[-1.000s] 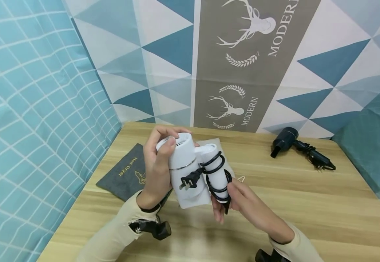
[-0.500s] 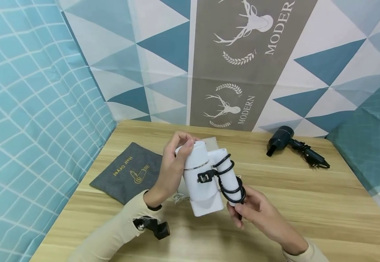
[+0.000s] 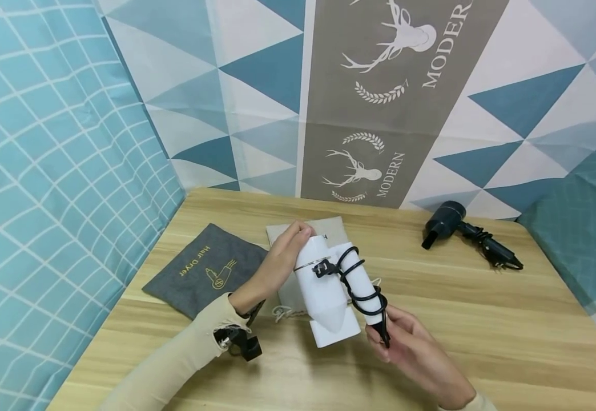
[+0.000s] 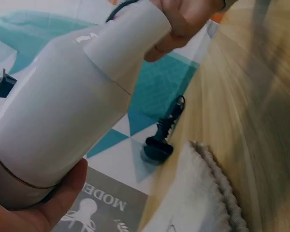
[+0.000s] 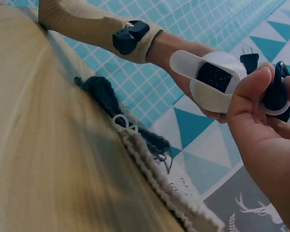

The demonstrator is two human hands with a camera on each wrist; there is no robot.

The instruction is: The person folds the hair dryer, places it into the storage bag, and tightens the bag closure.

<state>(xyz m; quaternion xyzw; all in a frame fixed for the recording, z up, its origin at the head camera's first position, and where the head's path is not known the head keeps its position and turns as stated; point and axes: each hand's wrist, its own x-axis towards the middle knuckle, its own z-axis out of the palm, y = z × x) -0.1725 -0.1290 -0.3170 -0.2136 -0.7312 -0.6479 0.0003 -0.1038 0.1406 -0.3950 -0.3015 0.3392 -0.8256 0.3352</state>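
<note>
The rear end of a white hair dryer is gripped by the left hand, while its handle's lower end is held between thumb and fingers by the right hand. Between the two hands, the dryer is suspended above the table, its nozzle pointed toward the person. A black cord is wound round the handle, its plug set against the barrel. Beneath the grip, a beige pouch is partly covered from view; left of it, a grey pouch is laid flat. Well beyond the right hand, a black hair dryer is seen.
</note>
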